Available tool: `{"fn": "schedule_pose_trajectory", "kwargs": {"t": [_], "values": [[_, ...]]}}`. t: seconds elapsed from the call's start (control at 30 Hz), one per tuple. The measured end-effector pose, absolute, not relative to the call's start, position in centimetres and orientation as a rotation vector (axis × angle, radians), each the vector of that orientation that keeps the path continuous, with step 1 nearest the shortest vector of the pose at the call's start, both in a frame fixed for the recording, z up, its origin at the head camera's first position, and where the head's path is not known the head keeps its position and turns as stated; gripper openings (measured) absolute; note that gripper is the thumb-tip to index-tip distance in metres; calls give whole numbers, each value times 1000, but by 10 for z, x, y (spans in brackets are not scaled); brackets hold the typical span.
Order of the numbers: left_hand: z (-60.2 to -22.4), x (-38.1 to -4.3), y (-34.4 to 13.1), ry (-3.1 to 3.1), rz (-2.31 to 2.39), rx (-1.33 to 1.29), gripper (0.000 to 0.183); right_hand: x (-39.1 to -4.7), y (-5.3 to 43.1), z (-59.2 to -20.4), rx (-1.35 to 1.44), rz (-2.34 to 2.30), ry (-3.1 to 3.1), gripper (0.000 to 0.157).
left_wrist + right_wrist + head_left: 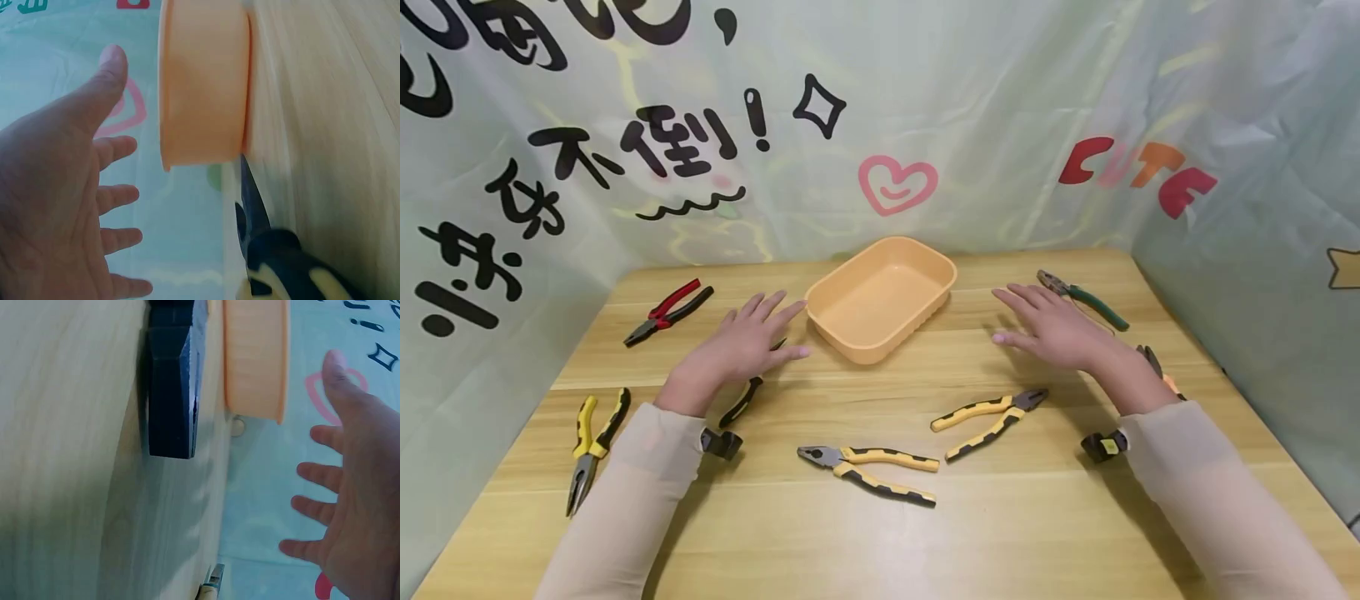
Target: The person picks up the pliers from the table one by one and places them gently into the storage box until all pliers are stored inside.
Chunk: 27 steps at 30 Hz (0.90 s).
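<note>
My left hand (743,340) hovers with fingers spread, holding nothing, just left of an orange plastic basin (880,296). Beneath it lie pliers with black-and-yellow handles (741,406), partly hidden by the hand; their dark jaws show in the left wrist view. On the basin's other side, my right hand (1054,327) is also spread above the table and empty. Green-handled pliers (1093,307) lie just beyond it. Two pairs of yellow-and-black pliers, one on the right (992,421) and one nearer me (872,473), lie with handles parted between my forearms.
Red-and-black pliers (668,312) lie at the back left, yellow long-nose pliers (593,450) at the front left. Another tool with an orange handle (1171,385) is mostly hidden behind my right forearm. A printed curtain (1000,100) encloses the back and sides of the wooden table (1015,533).
</note>
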<state>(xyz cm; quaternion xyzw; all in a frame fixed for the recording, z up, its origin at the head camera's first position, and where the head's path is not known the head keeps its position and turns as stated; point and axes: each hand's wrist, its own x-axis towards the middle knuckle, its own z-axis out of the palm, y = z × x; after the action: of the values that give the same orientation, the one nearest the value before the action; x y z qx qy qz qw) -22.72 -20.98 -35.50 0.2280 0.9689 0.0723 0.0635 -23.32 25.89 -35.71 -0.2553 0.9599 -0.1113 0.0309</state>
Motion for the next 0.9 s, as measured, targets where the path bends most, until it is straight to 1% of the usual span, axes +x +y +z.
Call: {"fn": "schedule_pose_trajectory", "kwargs": {"t": [0.27, 0.6, 0.9], "values": [[-348, -229, -199, 2907, 274, 795, 85, -250, 247, -358, -882, -338, 2979, 75], [-349, -231, -184, 2928, 272, 908, 82, -268, 235, -353, -952, -312, 2987, 72], [-354, -228, -171, 2977, 263, 1049, 73, -282, 223, -363, -1041, -250, 3029, 69]]}}
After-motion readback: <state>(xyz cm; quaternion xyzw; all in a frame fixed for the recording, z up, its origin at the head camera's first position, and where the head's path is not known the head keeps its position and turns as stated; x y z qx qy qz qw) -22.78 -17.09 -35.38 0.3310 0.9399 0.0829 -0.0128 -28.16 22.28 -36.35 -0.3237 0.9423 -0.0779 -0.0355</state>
